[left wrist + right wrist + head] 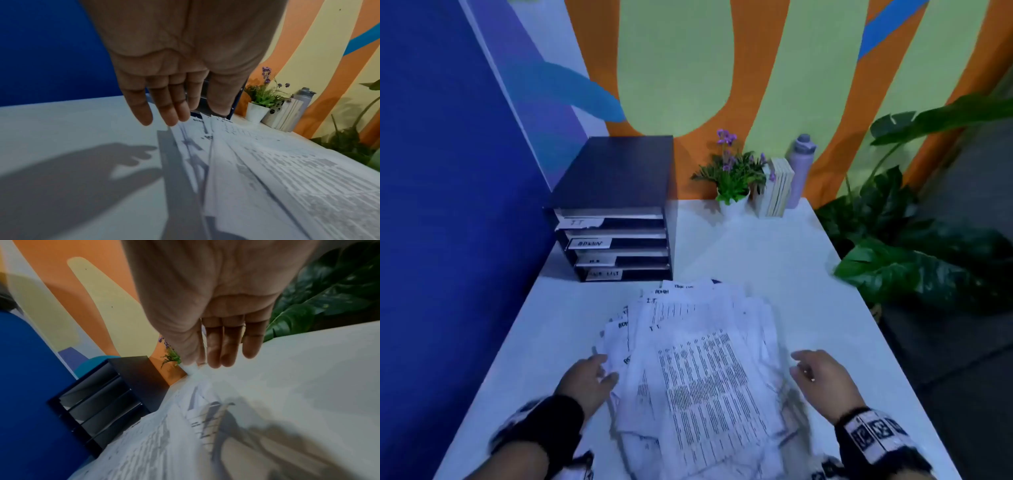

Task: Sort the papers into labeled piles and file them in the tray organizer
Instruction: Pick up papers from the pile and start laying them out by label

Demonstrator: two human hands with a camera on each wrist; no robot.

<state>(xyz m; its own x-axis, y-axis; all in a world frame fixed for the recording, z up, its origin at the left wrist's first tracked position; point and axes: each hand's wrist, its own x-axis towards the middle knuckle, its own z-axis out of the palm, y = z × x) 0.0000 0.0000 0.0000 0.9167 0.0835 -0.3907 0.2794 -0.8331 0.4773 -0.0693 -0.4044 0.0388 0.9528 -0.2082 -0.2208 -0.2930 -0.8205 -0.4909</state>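
A messy heap of printed papers (702,370) lies spread on the white table (774,260), some with handwritten headings. My left hand (589,377) hovers at the heap's left edge, fingers straight and empty (164,100). On the other side my right hand (822,377) floats just off the heap's right edge, fingers extended (222,340), holding nothing. The heap shows in both wrist views (277,170) (164,434). A dark tray organizer (616,212) with several labeled slots stands at the back left (102,399).
A small potted plant with purple flowers (732,174), a row of books (777,188) and a lilac bottle (799,168) stand at the table's back edge. A large leafy plant (914,233) crowds the right side. A blue wall (448,205) borders the left.
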